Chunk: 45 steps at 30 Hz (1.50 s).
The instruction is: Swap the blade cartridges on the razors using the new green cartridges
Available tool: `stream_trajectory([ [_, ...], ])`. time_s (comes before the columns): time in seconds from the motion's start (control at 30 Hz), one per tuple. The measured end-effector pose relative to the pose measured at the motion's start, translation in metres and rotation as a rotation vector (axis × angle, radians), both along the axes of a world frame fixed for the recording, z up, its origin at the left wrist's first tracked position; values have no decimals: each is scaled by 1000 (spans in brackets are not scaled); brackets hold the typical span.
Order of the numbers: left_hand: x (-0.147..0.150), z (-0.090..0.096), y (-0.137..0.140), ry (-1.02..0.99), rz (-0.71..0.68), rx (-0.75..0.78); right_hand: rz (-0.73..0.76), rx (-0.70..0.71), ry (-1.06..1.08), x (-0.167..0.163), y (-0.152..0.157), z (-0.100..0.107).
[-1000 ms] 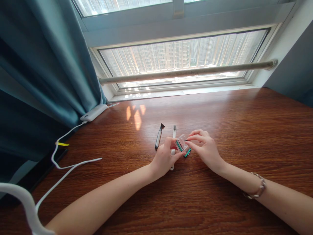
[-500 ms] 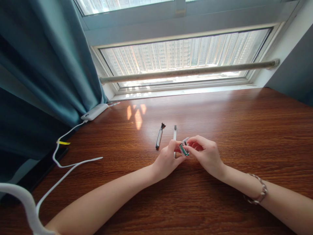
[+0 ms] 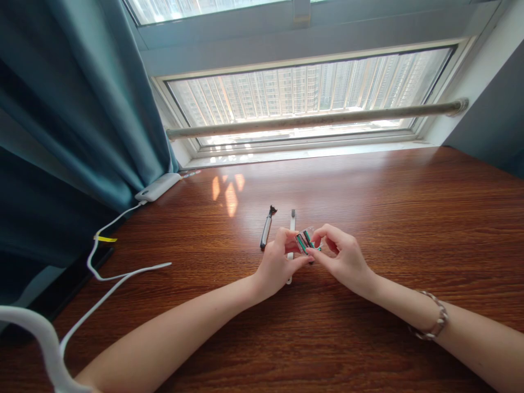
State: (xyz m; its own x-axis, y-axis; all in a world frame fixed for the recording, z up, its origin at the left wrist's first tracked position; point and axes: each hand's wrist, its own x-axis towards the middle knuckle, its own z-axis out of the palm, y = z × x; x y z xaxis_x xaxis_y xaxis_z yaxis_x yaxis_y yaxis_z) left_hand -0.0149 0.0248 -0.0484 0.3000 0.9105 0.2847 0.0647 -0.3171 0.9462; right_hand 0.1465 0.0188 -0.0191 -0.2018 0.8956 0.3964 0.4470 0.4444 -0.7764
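Tabletop (image 3: 388, 218) in brown wood grain runs back to the window sill (image 3: 360, 148), and from my remote seat I see it spread wide right of the hands, with a curtain (image 3: 98, 98) bordering the left. My left hand (image 3: 275, 266) pinches a tilted clear case (image 3: 302, 243), showing green-and-black strips, above a white brush (image 3: 292, 221). My right hand (image 3: 347, 259) has thumb and forefinger slightly parted against it; I cannot tell whether they grip. A razor handle (image 3: 266, 228) lies near. Any lettering is too small to read.
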Motion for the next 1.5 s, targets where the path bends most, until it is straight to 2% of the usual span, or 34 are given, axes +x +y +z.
stream_trajectory([
  [0.13,-1,1,-1,-27,-18,-21,-29,-42,-31,0,1,-1],
  [0.3,0,3,-2,-37,-45,-32,-8,-82,29,0,4,-2],
  [0.43,1,5,-1,-89,-76,-71,33,-11,50,1,4,1],
  [0.63,2,9,2,-180,-94,-120,40,109,-31,3,5,-1],
  [0.8,2,9,2,-174,-81,-124,37,143,-63,3,5,-2],
  [1.03,1,6,1,-134,-104,-98,34,37,-15,3,4,0],
  [1.17,1,8,1,-124,-82,-100,40,168,-102,4,4,-1],
  [1.33,2,10,1,-152,-73,-110,61,461,-481,8,2,-1],
  [1.4,2,10,1,-169,-80,-129,66,501,-548,9,1,-1],
  [1.5,2,12,0,-224,-103,-157,44,455,-419,9,2,-1],
])
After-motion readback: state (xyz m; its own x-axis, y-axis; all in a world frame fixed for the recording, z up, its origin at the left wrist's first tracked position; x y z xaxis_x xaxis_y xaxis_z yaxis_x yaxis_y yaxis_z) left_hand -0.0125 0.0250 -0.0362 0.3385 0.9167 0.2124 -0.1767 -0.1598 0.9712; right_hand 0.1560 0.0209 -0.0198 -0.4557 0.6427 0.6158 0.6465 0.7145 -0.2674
